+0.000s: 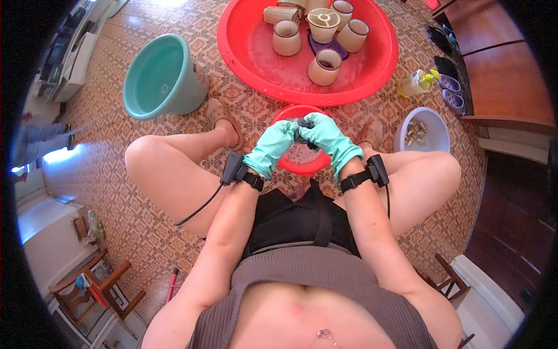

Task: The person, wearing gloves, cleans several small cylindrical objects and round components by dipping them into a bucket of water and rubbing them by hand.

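My left hand, in a mint-green rubber glove, and my right hand, in a matching one, come together between my knees. Bunched between their closed fingers is a dark grey cloth, partly hidden by the gloves. Directly below sits a small red basin with what looks like sudsy water. Beyond it, a large red tub holds several cream cup-shaped shades with dark rims. One cream piece with a spoked ring top stands near a purple cloth.
A teal bucket stands to the left. On the right are a pale lilac bowl with small cream-gold pieces, a bottle with a yellow spray head and lilac clogs. Wooden chair parts show at lower left.
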A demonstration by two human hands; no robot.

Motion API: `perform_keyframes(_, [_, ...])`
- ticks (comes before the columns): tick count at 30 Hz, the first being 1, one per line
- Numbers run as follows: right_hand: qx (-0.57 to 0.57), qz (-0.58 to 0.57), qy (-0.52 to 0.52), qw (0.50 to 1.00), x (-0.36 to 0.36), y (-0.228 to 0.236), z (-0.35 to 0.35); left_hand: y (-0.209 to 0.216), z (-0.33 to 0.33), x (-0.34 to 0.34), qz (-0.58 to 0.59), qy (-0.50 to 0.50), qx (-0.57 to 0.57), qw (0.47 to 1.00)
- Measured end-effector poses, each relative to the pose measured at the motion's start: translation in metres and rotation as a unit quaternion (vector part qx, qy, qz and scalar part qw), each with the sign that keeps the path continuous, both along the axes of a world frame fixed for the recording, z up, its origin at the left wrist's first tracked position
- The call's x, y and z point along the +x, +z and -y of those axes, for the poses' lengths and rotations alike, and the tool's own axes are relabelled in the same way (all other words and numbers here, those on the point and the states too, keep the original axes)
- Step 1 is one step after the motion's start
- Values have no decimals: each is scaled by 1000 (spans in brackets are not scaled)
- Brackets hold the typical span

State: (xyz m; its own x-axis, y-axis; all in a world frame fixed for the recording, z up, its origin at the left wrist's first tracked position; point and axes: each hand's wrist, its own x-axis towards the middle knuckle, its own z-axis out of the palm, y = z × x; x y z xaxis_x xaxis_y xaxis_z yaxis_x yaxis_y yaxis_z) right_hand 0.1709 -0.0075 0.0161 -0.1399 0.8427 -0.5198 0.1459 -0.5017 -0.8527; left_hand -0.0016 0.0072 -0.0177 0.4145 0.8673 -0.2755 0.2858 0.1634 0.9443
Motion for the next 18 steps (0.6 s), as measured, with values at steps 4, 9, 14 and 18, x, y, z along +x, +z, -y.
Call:
perform_keyframes(4, [11, -10, 50, 999, 3, 0, 0, 6, -3, -4, -94, -55, 51, 993])
perform_keyframes(9, [-13, -47, 37, 998, -1, 7, 3, 3, 0, -4, -48, -21, 51, 997])
perform_keyframes(14, [2, -75, 4, 997, -5, 3, 8, 11, -1, 0, -8, 6, -19, 1000])
perform_keyframes(18, [61, -81, -66, 993, -13, -12, 10, 14, 0, 0, 51, 54, -84, 994])
